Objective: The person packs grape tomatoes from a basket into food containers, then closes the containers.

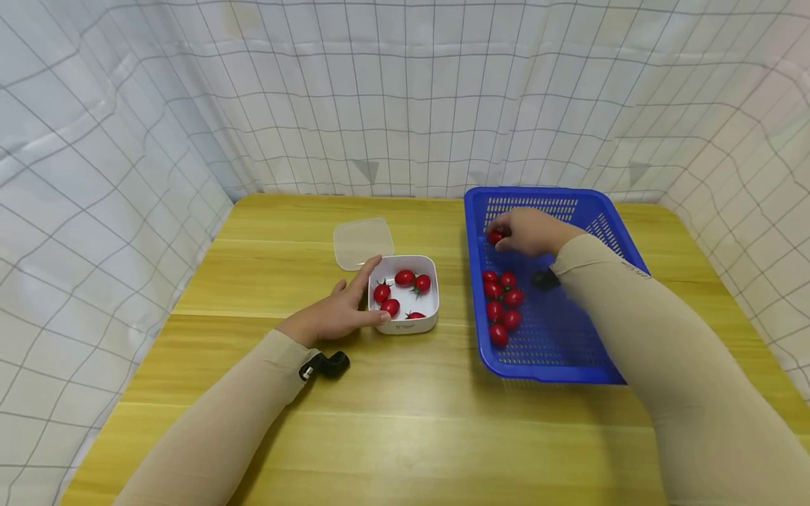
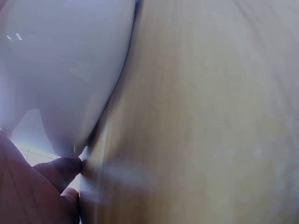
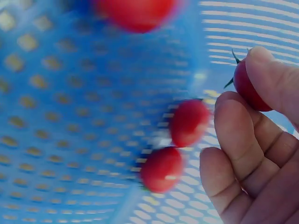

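Observation:
A white square bowl (image 1: pixel 430 267) on the wooden table holds several cherry tomatoes (image 1: pixel 404 277). My left hand (image 1: pixel 342 309) holds the bowl's left side, thumb at the front corner and a finger on the rim; the left wrist view shows the bowl's wall (image 2: pixel 65 70) close up with a fingertip against it. A blue perforated basket (image 1: pixel 557 337) on the right holds several more tomatoes (image 1: pixel 503 302). My right hand (image 1: pixel 528 232) is inside the basket near its far left and pinches a cherry tomato (image 3: pixel 247 86) (image 1: pixel 496 236) in its fingertips. Two loose tomatoes (image 3: pixel 187 122) lie just beside it.
A clear plastic lid (image 1: pixel 362 242) lies flat behind the bowl. A checked white cloth (image 1: pixel 126 140) walls the table on three sides. Bare wood (image 1: pixel 405 422) runs along the front of the table.

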### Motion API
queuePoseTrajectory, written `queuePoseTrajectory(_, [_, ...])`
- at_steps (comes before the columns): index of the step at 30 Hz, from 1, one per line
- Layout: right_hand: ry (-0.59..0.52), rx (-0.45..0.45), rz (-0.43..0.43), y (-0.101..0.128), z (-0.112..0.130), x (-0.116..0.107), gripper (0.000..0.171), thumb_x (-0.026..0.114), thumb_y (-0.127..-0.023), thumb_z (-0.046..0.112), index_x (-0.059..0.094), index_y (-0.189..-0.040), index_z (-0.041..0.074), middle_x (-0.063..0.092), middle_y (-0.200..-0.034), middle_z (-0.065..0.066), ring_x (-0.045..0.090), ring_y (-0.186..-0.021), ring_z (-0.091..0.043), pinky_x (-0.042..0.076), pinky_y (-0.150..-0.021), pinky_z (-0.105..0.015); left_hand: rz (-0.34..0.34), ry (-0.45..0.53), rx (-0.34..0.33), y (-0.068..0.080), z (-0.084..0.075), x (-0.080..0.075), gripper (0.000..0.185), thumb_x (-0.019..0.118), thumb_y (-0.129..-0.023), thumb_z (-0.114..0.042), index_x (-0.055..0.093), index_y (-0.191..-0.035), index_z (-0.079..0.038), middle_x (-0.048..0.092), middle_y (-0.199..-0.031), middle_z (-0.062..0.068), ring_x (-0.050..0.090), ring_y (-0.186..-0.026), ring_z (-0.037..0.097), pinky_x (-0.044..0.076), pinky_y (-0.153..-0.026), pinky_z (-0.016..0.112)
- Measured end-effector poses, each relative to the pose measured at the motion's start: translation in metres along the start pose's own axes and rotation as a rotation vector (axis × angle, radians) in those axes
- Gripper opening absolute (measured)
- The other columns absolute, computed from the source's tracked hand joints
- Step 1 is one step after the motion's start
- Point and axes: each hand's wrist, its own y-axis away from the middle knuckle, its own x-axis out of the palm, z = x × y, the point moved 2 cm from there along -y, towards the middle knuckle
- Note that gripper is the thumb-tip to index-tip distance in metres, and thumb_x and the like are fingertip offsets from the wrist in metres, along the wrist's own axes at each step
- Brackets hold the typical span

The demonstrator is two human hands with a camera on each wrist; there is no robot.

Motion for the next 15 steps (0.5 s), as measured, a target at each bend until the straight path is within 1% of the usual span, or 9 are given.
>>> queuePoseTrajectory(4, [-0.054, 0.002, -0.04, 0.007, 0.007, -0.015, 0.038, 0.068, -0.103, 0.016, 0.067, -0.139, 0.008, 0.07, -0.13, -0.018, 0.064, -0.114, -0.033, 0.049, -0.107, -0.056, 0.002, 0.005, -0.005, 0.0, -0.002, 0.0, 0.107, 0.069, -0.097, -0.049, -0.009, -0.169, -0.033, 0.006, -0.179, 0.01, 0.006, -0.163, 0.046, -0.012, -0.129, 0.065])
queuePoseTrajectory(8, [-0.082, -0.007, -0.056, 0.012, 0.015, -0.024, 0.037, 0.068, -0.104, 0.018, 0.067, -0.14, 0.011, 0.07, -0.129, -0.014, 0.063, -0.113, -0.03, 0.049, -0.108, -0.054, 0.006, 0.012, -0.013, 0.0, -0.003, 0.001, 0.107, 0.068, -0.097, -0.05, -0.009, -0.169, -0.035, 0.005, -0.179, 0.009, 0.004, -0.163, 0.046, -0.012, -0.128, 0.065])
queuePoseTrajectory(11, [-0.085, -0.037, -0.067, 0.015, 0.025, -0.028, 0.038, 0.068, -0.103, 0.021, 0.067, -0.14, 0.013, 0.071, -0.124, -0.012, 0.063, -0.108, -0.028, 0.05, -0.105, -0.052, 0.007, 0.015, -0.013, 0.0, -0.003, 0.001, 0.106, 0.068, -0.097, -0.05, -0.008, -0.169, -0.035, 0.005, -0.179, 0.008, 0.005, -0.163, 0.045, -0.013, -0.129, 0.064])
queuePoseTrajectory(13, [-0.087, -0.06, -0.068, 0.017, 0.034, -0.031, 0.038, 0.069, -0.103, 0.022, 0.067, -0.14, 0.015, 0.072, -0.117, -0.009, 0.064, -0.099, -0.025, 0.051, -0.1, -0.048, 0.006, 0.015, -0.01, 0.0, -0.003, 0.001, 0.106, 0.068, -0.097, -0.049, -0.008, -0.169, -0.034, 0.006, -0.179, 0.009, 0.006, -0.163, 0.045, -0.013, -0.128, 0.065])
queuePoseTrajectory(15, [-0.09, -0.091, -0.068, 0.019, 0.045, -0.034, 0.037, 0.069, -0.103, 0.023, 0.068, -0.139, 0.015, 0.073, -0.114, -0.007, 0.063, -0.095, -0.023, 0.051, -0.098, -0.046, 0.005, 0.014, -0.009, 0.001, -0.003, 0.001, 0.106, 0.068, -0.097, -0.049, -0.008, -0.169, -0.033, 0.006, -0.179, 0.01, 0.006, -0.163, 0.045, -0.014, -0.128, 0.065])
